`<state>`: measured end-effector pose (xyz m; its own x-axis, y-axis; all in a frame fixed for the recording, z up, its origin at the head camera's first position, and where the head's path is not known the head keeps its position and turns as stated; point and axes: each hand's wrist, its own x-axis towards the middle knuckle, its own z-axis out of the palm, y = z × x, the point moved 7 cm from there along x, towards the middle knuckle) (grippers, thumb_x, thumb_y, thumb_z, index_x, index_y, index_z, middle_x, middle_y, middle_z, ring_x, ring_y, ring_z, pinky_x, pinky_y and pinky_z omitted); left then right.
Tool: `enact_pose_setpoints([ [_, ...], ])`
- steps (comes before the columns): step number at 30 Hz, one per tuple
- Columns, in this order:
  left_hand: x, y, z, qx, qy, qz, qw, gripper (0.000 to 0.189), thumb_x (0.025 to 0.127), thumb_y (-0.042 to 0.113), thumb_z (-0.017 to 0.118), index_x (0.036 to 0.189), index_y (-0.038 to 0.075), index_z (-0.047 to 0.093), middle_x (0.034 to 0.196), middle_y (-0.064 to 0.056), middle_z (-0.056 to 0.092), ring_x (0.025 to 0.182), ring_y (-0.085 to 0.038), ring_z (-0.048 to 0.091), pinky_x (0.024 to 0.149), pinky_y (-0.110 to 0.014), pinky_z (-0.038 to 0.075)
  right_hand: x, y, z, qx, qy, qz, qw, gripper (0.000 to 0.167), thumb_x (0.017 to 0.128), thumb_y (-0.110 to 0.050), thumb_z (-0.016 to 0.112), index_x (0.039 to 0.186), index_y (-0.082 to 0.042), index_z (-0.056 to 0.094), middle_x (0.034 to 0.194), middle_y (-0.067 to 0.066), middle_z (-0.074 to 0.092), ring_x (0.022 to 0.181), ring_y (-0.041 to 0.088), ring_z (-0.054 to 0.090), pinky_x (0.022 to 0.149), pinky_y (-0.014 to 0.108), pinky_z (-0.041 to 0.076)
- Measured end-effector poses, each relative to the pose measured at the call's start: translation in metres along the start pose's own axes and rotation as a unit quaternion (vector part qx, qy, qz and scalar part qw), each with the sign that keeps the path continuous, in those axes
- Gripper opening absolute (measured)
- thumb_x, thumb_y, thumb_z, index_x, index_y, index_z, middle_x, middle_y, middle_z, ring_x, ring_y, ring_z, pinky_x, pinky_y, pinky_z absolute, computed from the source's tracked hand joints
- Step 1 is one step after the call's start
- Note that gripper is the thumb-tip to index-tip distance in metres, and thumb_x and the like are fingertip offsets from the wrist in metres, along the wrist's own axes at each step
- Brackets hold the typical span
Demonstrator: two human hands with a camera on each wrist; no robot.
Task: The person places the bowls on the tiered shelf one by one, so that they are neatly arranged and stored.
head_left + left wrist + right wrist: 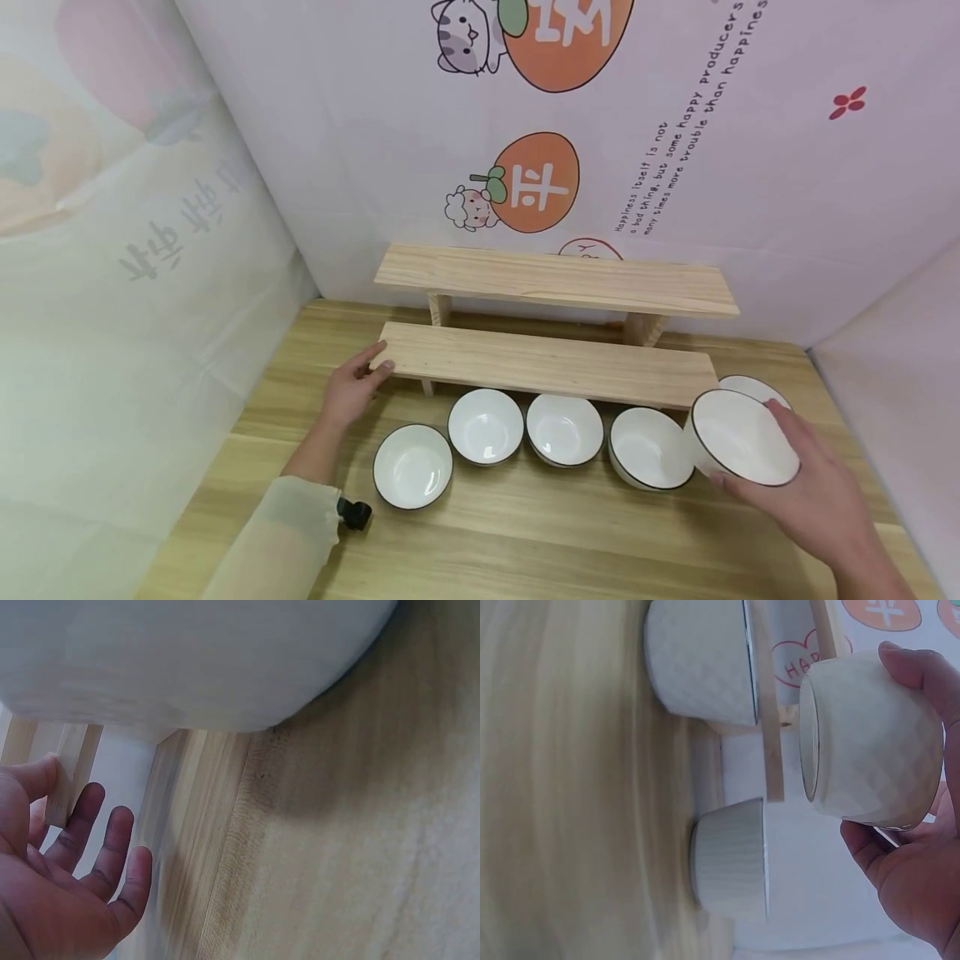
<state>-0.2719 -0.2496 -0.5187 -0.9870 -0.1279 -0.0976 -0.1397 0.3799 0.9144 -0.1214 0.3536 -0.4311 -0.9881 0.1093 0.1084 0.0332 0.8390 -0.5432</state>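
With the clock laid over the head view and twelve at its top, the right hand [813, 487] is at four o'clock. Its thumb and fingers grip a white bowl [746, 437] with a dark rim from opposite sides, holding it above the table [540, 537]. The right wrist view shows the faceted outside of this bowl.

A pale sleeve [281, 533] comes in from between seven and eight o'clock, with a small black device [354, 514] at the wrist. Beside it, at seven o'clock, the leftmost bowl [412, 467] sits upright on the table. Further bowls stand at four to five o'clock [651, 450], five o'clock [565, 429] and six o'clock [487, 427], all close to the front of a wooden stand.

The left hand [356, 387], at eight o'clock, pinches the left end of the lower board [543, 362]; its remaining fingers are spread apart in the left wrist view. Past the held bowl, between three and four o'clock, another bowl [750, 385] shows partly.

Behind the lower board runs the upper board [555, 279]. Farthest is the printed wall [360, 167], with an orange [534, 183] at one o'clock and English lettering [690, 125] toward two.
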Motion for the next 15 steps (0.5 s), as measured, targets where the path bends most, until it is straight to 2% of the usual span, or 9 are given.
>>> enact_pose_setpoints([
  [8, 0.0, 0.001, 0.001, -0.012, 0.001, -0.003, 0.9999, 0.058, 0.095, 0.052, 0.073, 0.148, 0.033, 0.059, 0.153, -0.007, 0.053, 0.103, -0.021, 0.061, 0.074, -0.027, 0.055, 0.014, -0.018, -0.002, 0.015, -0.002, -0.011, 0.9998, 0.12, 0.073, -0.048, 0.094, 0.167, -0.023, 0.023, 0.163, 0.025, 0.031, 0.132, 0.059, 0.037, 0.089, 0.068, 0.033],
  [15, 0.0, 0.001, 0.001, -0.019, 0.0, -0.007, 0.9998, 0.059, 0.096, 0.05, 0.073, 0.149, 0.03, 0.058, 0.156, -0.007, 0.05, 0.101, -0.019, 0.062, 0.075, -0.029, 0.055, 0.026, -0.031, -0.002, 0.029, -0.007, -0.019, 0.9994, 0.122, 0.071, -0.048, 0.095, 0.167, -0.026, 0.023, 0.165, 0.024, 0.029, 0.138, 0.06, 0.032, 0.093, 0.074, 0.032],
])
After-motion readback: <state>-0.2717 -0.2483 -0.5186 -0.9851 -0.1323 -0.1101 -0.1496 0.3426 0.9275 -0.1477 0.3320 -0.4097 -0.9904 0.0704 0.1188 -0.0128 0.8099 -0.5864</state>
